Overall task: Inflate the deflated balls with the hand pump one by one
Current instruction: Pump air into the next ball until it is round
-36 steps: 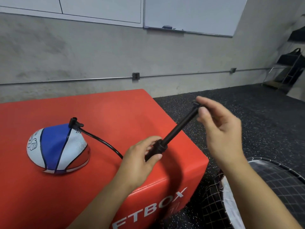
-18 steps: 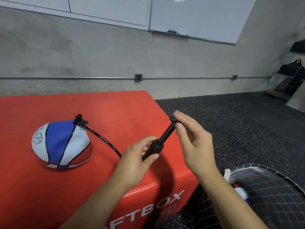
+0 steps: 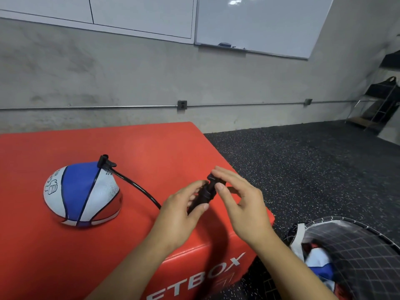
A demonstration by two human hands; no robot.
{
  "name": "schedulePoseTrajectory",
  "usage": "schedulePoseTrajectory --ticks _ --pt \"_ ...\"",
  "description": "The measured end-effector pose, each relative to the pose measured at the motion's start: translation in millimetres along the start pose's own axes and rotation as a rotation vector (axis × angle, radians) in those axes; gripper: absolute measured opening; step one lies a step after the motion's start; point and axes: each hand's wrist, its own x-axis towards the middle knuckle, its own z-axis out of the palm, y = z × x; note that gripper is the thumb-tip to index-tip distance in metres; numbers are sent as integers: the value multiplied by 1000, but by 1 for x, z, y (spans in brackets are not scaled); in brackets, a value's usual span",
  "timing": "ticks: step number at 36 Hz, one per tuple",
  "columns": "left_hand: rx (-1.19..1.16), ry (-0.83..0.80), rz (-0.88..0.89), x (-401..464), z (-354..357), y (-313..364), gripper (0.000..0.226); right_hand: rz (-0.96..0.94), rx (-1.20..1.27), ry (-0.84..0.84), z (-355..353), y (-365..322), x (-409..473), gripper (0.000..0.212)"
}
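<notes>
Indoors, against a grey concrete wall [image 3: 108,83] hung with a whiteboard [image 3: 255,22] and crossed by a thin metal conduit [image 3: 238,104]. Below, dark speckled rubber floor [image 3: 313,169] spreading to the right. Filling the lower left, a large red padded box [image 3: 54,256] with white lettering on its front face, partly cut off by the frame edge. At lower right on the floor, a black mesh bag [image 3: 357,260] with a stiff round rim, holding what looks like more blue, white and red ball material. On the box top, left of centre, a partly deflated ball [image 3: 82,195] in blue, white and red panels, slumped into a flat-bottomed dome. Plugged into the ball's upper right side, a black nozzle fitting [image 3: 105,162]; from it, a thin black hose [image 3: 138,189] curving down and right across the red surface toward the hands. Over the box's near right corner, a small black hand pump [image 3: 206,191], tilted, its handle end up and to the right. Left hand [image 3: 179,215] wrapped around the pump's barrel, fingers and thumb curled about it. Right hand [image 3: 240,204] just beside and above, thumb and fingertips closed on the pump's handle at the top, the remaining fingers loosely extended. Both forearms bare, reaching in from the bottom edge.
</notes>
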Motion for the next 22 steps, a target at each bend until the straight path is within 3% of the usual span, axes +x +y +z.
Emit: schedulePoseTrajectory --ticks 11,22 --pt "37 -52 -4 -1 11 -2 56 52 197 328 -47 -18 25 29" --pt "0 -51 -25 -4 6 -10 70 91 126 263 -19 -2 24 29"
